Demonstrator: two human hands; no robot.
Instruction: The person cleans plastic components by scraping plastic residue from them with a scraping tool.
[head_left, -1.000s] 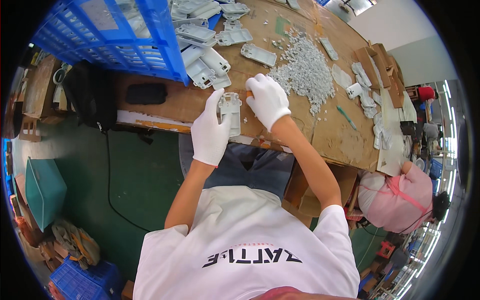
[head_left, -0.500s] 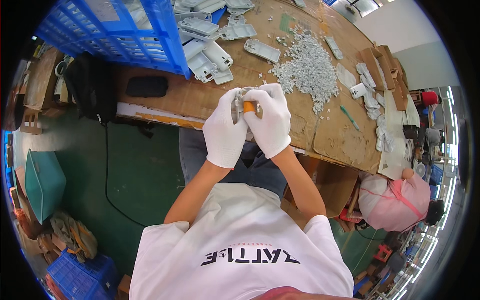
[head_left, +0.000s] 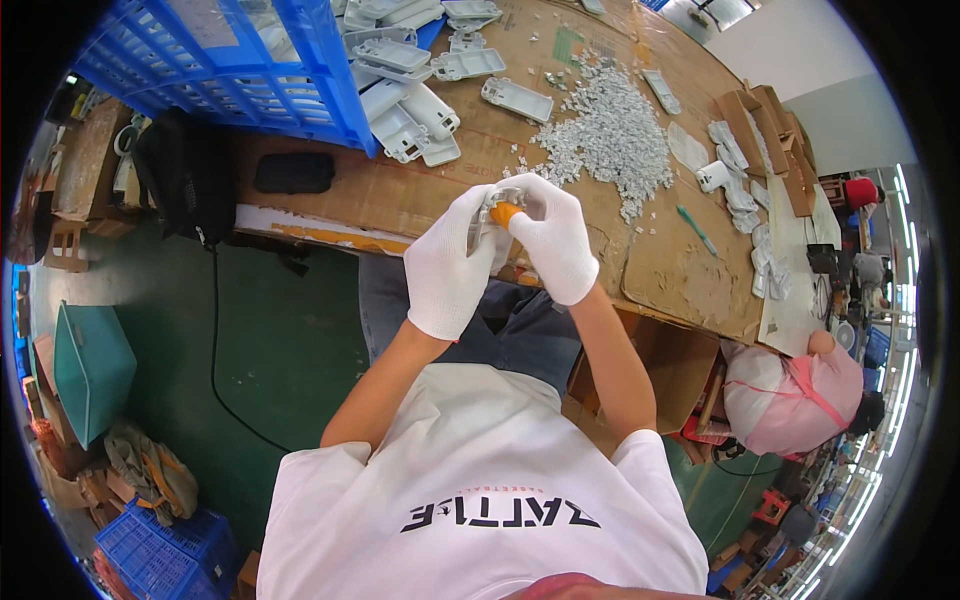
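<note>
Both my hands wear white knit gloves and meet over the table's front edge. My left hand (head_left: 445, 265) is closed around a small pale grey plastic shell (head_left: 487, 226), which is mostly hidden by the fingers. Against the shell's upper part my right hand (head_left: 555, 240) is closed too, its thumb wearing an orange cover (head_left: 506, 213). Whether a smaller piece sits between the right fingers is hidden. Beyond the hands spreads a heap of small whitish plastic pieces (head_left: 615, 130). An open white housing (head_left: 517, 100) lies left of the heap.
A blue crate (head_left: 300, 95) stands at the table's left, beside stacked white housings (head_left: 400, 130). A black case (head_left: 293, 173) lies near the front edge. Rightward are a green pen-like tool (head_left: 697, 232), wrapped white parts (head_left: 740, 195) and cardboard trays (head_left: 755, 130). Another person (head_left: 795, 395) is at right.
My right hand has turned and moved slightly right and down, its orange-covered thumb now angled across the shell. My left hand stays closed on the shell, nearly in place.
</note>
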